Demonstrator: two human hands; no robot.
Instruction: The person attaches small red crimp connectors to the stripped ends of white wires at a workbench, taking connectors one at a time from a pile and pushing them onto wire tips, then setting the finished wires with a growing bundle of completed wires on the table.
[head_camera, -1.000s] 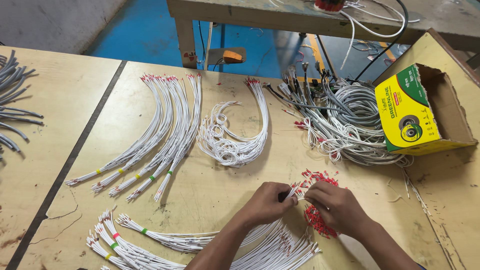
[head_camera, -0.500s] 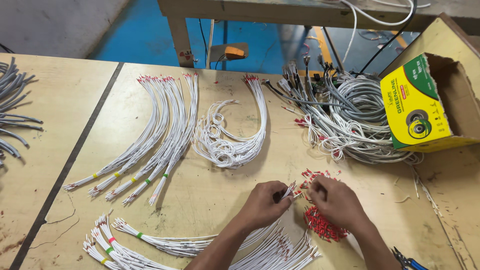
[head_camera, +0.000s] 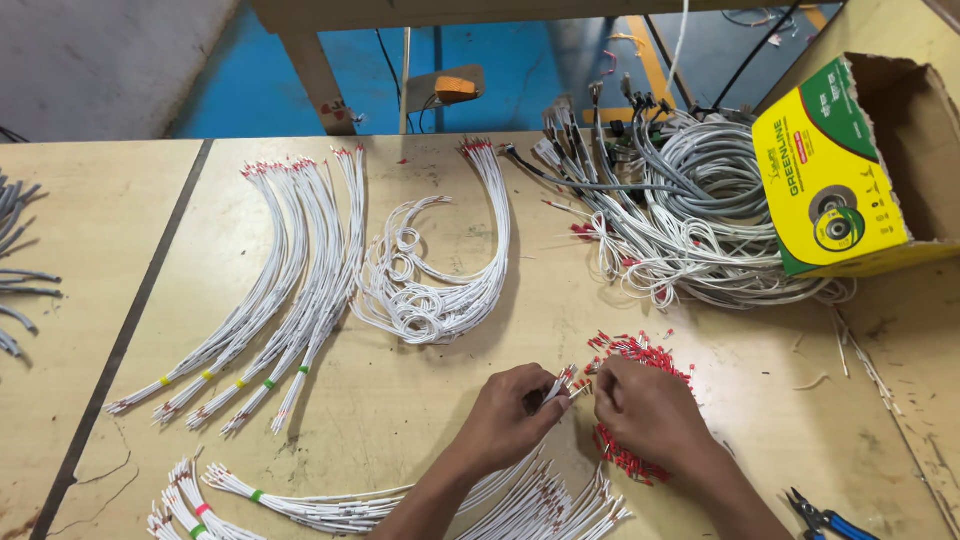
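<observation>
Wooden table (head_camera: 420, 420): left hand (head_camera: 505, 420) pinches one white wire (head_camera: 556, 385), right hand (head_camera: 650, 410) closed beside one red-ferrule pile (head_camera: 640, 352).

Wood table (head_camera: 420, 400): white wire bundles (head_camera: 270, 300), red terminals (head_camera: 640, 355), yellow box (head_camera: 850, 170), pliers (head_camera: 825, 520).

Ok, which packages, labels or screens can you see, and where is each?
Cardboard box: far right of the table, beside the grey cable coils; open, tipped on its side, yellow and green printed face with a round disc picture, brown flaps.
No screens or signs in view.
</observation>
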